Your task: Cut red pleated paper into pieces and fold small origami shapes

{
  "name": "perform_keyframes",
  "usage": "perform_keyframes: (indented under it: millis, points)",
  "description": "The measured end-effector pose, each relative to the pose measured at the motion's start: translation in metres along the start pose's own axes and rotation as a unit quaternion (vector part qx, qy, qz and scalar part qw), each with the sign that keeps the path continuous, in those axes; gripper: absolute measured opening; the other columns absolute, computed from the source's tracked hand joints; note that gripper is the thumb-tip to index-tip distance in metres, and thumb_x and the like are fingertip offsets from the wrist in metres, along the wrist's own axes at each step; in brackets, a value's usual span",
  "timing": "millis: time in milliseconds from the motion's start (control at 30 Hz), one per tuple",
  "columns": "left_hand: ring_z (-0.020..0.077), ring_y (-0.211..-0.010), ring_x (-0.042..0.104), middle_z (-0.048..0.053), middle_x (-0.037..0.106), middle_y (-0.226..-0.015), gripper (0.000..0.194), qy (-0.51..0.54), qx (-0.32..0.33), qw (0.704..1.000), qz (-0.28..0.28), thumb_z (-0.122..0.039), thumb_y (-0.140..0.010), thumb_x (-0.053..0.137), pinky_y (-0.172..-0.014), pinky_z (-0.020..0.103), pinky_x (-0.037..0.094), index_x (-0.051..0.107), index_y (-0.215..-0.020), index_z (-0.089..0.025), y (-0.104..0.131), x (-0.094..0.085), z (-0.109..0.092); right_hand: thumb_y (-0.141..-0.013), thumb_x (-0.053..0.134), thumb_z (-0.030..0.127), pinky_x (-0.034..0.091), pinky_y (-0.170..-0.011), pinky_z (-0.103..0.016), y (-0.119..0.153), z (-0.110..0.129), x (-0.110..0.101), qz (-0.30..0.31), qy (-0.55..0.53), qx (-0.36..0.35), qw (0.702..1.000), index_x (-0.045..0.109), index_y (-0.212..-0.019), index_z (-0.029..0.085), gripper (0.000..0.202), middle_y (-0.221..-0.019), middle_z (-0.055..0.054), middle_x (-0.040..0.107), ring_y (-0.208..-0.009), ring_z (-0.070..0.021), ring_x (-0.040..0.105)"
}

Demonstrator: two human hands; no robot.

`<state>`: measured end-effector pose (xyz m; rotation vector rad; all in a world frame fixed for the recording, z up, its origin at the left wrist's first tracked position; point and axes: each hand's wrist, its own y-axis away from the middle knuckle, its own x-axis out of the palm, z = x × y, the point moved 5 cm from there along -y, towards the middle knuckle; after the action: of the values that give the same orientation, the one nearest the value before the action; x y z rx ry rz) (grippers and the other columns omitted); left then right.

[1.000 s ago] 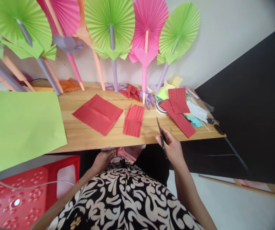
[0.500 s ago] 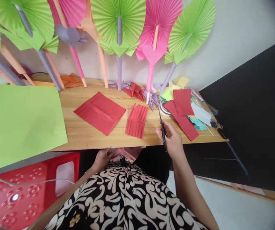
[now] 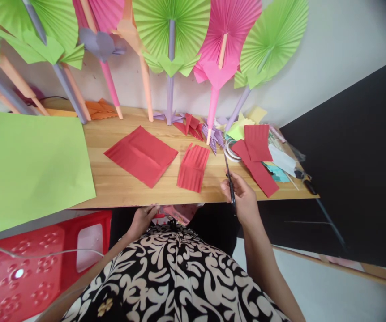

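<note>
My right hand (image 3: 242,197) is closed around dark scissors (image 3: 231,190) at the table's front edge, their blades pointing away toward a roll of white tape (image 3: 231,151). My left hand (image 3: 142,220) is just below the edge, fingers drawn together beside a pink item (image 3: 181,213) near my lap; whether it grips anything is hidden. On the wooden table lie a large red paper piece (image 3: 142,155) and a smaller creased red piece (image 3: 193,168). Two more red pieces overlap right of the scissors: a square (image 3: 258,142) and a long strip (image 3: 260,172).
A big green sheet (image 3: 28,170) covers the table's left end. Green and pink paper fans (image 3: 171,36) on rolled stems lean against the wall. Folded purple (image 3: 213,136) and red scraps lie at their feet. A red stool (image 3: 21,268) stands below left.
My left hand has shifted slightly right and up, its fingers reaching nearer the table edge. The scissors have moved slightly in my right hand. The camera view has shifted a little.
</note>
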<state>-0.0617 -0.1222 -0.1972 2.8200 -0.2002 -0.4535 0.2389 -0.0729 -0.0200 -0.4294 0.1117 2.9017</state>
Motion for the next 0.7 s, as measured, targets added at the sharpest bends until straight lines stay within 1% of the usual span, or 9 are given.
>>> perform_keyframes:
  millis: [67,167,267,300,367,467,567,633,700]
  points:
    - [0.0229,-0.079,0.065,0.006,0.073,-0.078,0.05,0.005,0.008,1.0,0.017,-0.062,-0.088,0.051,-0.081,0.034,0.051,0.068,-0.077,-0.016,0.003,0.001,-0.008,-0.073,0.079,0.04,0.053,-0.065,-0.029,0.004,0.002,0.002,0.005,-0.014,0.001,1.0,0.064,-0.119,0.022,0.052,-0.08,0.002,0.059,-0.067,-0.0139,0.057]
    - [0.0174,-0.067,0.059,0.003,0.066,-0.067,0.058,0.02,0.033,0.996,0.078,-0.068,-0.088,0.049,-0.071,0.029,0.049,0.064,-0.068,-0.017,0.01,0.006,-0.028,-0.072,0.081,0.038,0.054,-0.063,-0.029,0.016,0.007,0.013,0.043,-0.029,0.003,0.999,0.062,-0.122,0.023,0.056,-0.085,-0.001,0.064,-0.071,-0.0154,0.061]
    - [0.0119,-0.053,0.048,-0.001,0.054,-0.053,0.066,0.047,0.051,0.987,0.147,-0.076,-0.087,0.045,-0.057,0.024,0.042,0.063,-0.065,-0.017,0.018,0.01,-0.06,-0.073,0.081,0.038,0.055,-0.063,-0.03,0.035,0.011,0.036,0.135,-0.029,0.018,0.99,0.06,-0.128,0.024,0.061,-0.094,-0.005,0.069,-0.076,-0.0172,0.065]
    - [0.01,-0.046,0.04,-0.004,0.045,-0.046,0.068,0.062,0.052,0.982,0.168,-0.077,-0.09,0.039,-0.051,0.023,0.036,0.062,-0.067,-0.017,0.02,0.011,-0.072,-0.075,0.08,0.039,0.056,-0.065,-0.03,0.041,0.012,0.045,0.169,-0.029,0.022,0.985,0.06,-0.13,0.024,0.06,-0.097,-0.006,0.07,-0.079,-0.0181,0.067]
    - [0.0084,-0.043,0.033,-0.006,0.039,-0.045,0.063,0.126,0.066,0.964,0.225,-0.072,-0.093,0.04,-0.048,0.023,0.031,0.06,-0.072,-0.016,0.024,0.013,-0.098,-0.079,0.076,0.038,0.058,-0.071,-0.031,0.053,0.011,0.062,0.22,-0.029,0.022,0.975,0.059,-0.131,0.024,0.057,-0.101,-0.007,0.072,-0.087,-0.0196,0.07]
    - [0.0069,-0.042,0.028,-0.009,0.032,-0.046,0.058,0.179,0.072,0.961,0.197,-0.068,-0.095,0.045,-0.048,0.022,0.03,0.055,-0.071,-0.017,0.025,0.01,-0.123,-0.083,0.072,0.036,0.058,-0.083,-0.034,0.065,0.007,0.076,0.25,-0.012,0.002,0.968,0.06,-0.131,0.024,0.051,-0.104,-0.007,0.073,-0.094,-0.0202,0.071]
    - [0.0075,-0.041,0.037,-0.008,0.039,-0.046,0.054,0.185,0.096,0.964,0.164,-0.065,-0.096,0.047,-0.047,0.021,0.035,0.056,-0.074,-0.017,0.031,0.004,-0.133,-0.085,0.07,0.035,0.057,-0.088,-0.035,0.07,0.005,0.07,0.223,0.026,-0.036,0.974,0.06,-0.134,0.024,0.051,-0.106,-0.007,0.073,-0.094,-0.0199,0.071]
    - [0.0083,-0.044,0.046,-0.005,0.05,-0.05,0.048,0.153,0.129,0.971,0.132,-0.058,-0.098,0.05,-0.047,0.02,0.037,0.06,-0.076,-0.016,0.037,-0.004,-0.137,-0.086,0.069,0.036,0.057,-0.088,-0.035,0.065,0.007,0.052,0.166,0.075,-0.067,0.981,0.058,-0.138,0.024,0.054,-0.109,-0.007,0.073,-0.092,-0.0202,0.07]
    - [0.009,-0.049,0.054,-0.001,0.06,-0.057,0.04,0.089,0.195,0.973,0.087,-0.047,-0.099,0.054,-0.05,0.019,0.042,0.065,-0.077,-0.015,0.042,-0.016,-0.146,-0.085,0.071,0.036,0.056,-0.087,-0.037,0.051,0.009,0.026,0.082,0.163,-0.088,0.979,0.057,-0.14,0.024,0.058,-0.112,-0.008,0.072,-0.09,-0.0219,0.069]
